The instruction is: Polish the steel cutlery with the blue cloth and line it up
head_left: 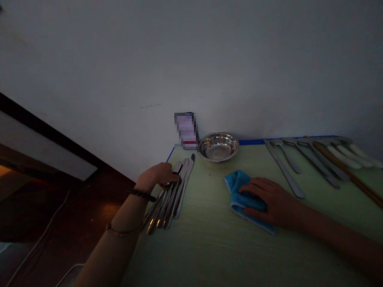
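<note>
From my end, head cam only, dim light. L hand (160,175) is over the far half of the steel table knives (170,205), fingers curled down onto them; can't tell if it's pinching one. They lie in a close row at the tbl's L edge, handles near, some overlapping. R hand (266,199) is palm-down on the blue cloth (237,185), mid-tbl, fingers bent, thumb apart; can't tell if it's gripping.

Obstacles I see: phone (188,131), screen pixelated, upright near the wall (239,59), just beyond the knife row; steel bowl (218,151) just R of it, on the far side past the cloth. Far R of the green table (197,251): more metal cutlery (283,169), brown chopsticks (356,181) and white-handled utensils (344,157), bunched, some overlapping. White cable (44,235) on the floor, L, well apart from the hands.
</note>
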{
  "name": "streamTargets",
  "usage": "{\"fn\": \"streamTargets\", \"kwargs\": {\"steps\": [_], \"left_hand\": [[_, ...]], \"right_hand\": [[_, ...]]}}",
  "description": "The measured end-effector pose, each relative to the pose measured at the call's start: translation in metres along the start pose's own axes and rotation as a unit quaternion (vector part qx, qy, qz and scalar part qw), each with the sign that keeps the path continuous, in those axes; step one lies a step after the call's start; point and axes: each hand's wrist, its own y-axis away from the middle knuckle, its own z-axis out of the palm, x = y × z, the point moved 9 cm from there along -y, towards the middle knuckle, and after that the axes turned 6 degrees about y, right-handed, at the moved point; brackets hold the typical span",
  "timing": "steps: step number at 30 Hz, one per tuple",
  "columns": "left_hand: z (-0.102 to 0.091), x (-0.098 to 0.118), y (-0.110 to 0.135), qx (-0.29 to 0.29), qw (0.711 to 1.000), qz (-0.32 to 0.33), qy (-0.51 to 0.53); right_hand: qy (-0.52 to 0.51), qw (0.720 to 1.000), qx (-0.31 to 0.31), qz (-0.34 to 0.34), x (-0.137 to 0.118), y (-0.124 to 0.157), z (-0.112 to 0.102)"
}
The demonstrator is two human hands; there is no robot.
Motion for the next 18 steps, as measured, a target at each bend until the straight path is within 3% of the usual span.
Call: {"fn": "streamTargets", "kwargs": {"steps": [12, 18], "left_hand": [[-0.01, 0.001, 0.016, 0.116, 0.99, 0.072, 0.046], [-0.007, -0.003, 0.016, 0.166, 0.98, 0.075, 0.077]], "right_hand": [[0.011, 1.0, 0.012, -0.014, -0.003, 0.005, -0.003], [0.01, 1.0, 0.018, -0.007, -0.002, 0.011, -0.006]]}}
